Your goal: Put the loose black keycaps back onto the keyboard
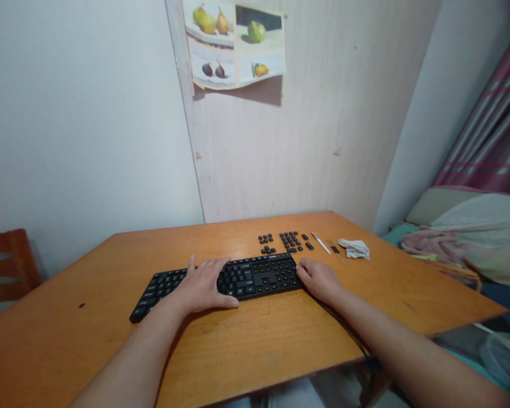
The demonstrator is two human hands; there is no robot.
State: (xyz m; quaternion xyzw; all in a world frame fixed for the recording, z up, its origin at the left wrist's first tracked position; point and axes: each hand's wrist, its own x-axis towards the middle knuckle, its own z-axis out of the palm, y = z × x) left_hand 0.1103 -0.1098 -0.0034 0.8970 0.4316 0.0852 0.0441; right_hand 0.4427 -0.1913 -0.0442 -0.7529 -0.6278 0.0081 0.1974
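Note:
A black computer keyboard (242, 277) lies on the wooden table, its keycaps off in the right-hand blocks. My left hand (206, 283) spans it left of centre, fingers over the far edge and thumb along the near edge, holding it. At the right end, my right hand (321, 280) is closed around the keyboard's edge; its fingertips are partly hidden. Several loose black keycaps (289, 241) are laid out in groups behind the keyboard. A dark cable (344, 324) runs beneath my right forearm towards the table's front edge.
Right of the keycaps lie a thin white stick (321, 242), a small dark tool with thin wires (335, 248) and a crumpled white cloth (355, 248). The wooden table (238, 345) meets the wall behind. A chair (8, 263) stands left; bedding (463, 232) is at right.

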